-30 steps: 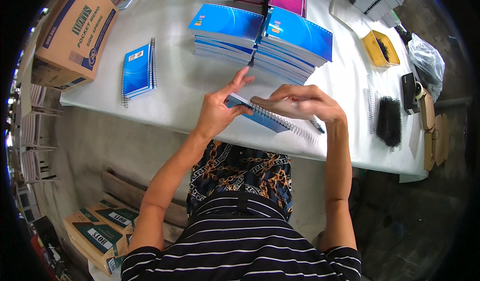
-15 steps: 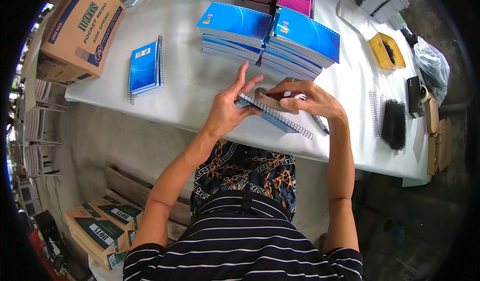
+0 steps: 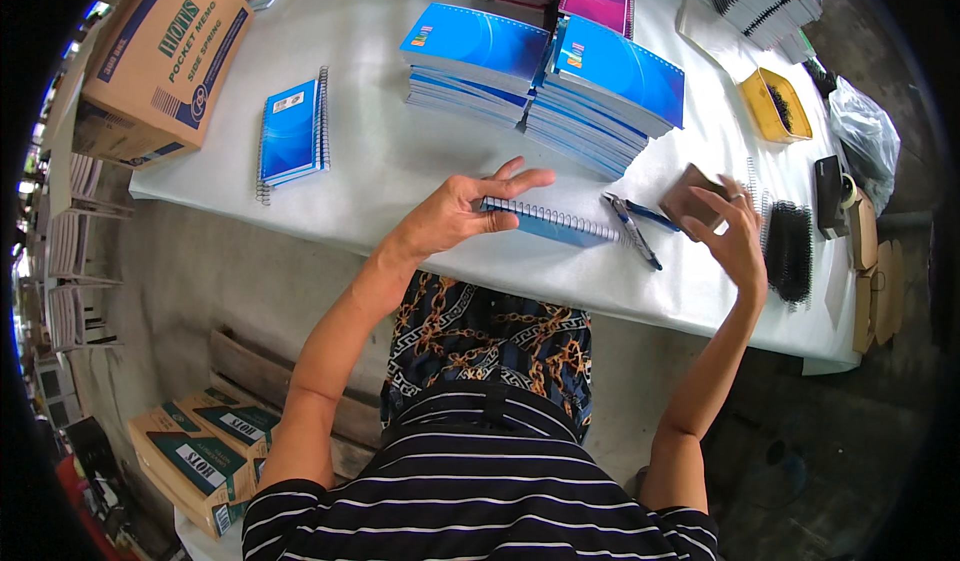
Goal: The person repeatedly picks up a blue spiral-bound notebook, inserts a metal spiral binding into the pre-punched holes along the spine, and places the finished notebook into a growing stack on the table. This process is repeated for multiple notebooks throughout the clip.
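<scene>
Extending rightward from the left hand (image 3: 468, 211), a blue notebook (image 3: 555, 229) is clamped at its left end between thumb and fingers, close to the front edge of the white-covered worktop (image 3: 375, 156). The wire coil (image 3: 552, 215) is turned uppermost, and its right end is seen just beside two pens (image 3: 634, 236), which are crossed on the cloth. Farther right, a brown block (image 3: 692, 197) is overlapped by the bent fingers of the right hand (image 3: 730, 231); both are blurred, and whether the block is gripped or merely touched cannot be told. Black coils (image 3: 788, 251) are placed near the worktop's right edge.

Beyond the left hand, toward the far edge, two stacks of blue booklets (image 3: 480, 49) are set side by side, small multicoloured lettering being printed on their top covers. A white label with dark markings is borne by a second blue notebook (image 3: 288, 141) near the left front corner; a pale label is likewise carried by a magenta notebook (image 3: 597, 6) behind the stacks. Green and blue capitals are printed on a brown carton (image 3: 165, 61) at the left edge.
</scene>
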A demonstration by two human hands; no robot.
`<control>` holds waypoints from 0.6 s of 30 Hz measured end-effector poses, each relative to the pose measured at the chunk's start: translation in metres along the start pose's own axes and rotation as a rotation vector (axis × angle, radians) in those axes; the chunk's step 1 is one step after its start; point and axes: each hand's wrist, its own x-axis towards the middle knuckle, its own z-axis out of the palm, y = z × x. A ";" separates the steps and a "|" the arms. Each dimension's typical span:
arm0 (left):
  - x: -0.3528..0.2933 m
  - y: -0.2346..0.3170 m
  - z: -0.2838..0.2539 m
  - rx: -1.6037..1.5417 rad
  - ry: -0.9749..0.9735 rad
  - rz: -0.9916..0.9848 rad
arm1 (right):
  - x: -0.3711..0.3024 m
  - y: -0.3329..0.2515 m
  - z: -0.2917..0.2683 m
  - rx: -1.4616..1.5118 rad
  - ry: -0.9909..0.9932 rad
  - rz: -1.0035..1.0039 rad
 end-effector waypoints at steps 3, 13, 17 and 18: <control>0.003 -0.004 0.008 -0.132 0.066 0.019 | -0.012 -0.041 0.015 0.010 0.253 -0.166; -0.002 0.000 0.014 -0.034 0.136 -0.063 | -0.008 -0.146 0.066 0.132 0.296 -0.436; -0.001 0.001 0.011 0.091 0.117 -0.048 | -0.012 -0.142 0.081 0.128 0.338 -0.472; -0.002 -0.002 0.010 0.097 0.122 -0.035 | -0.013 -0.143 0.083 0.137 0.341 -0.449</control>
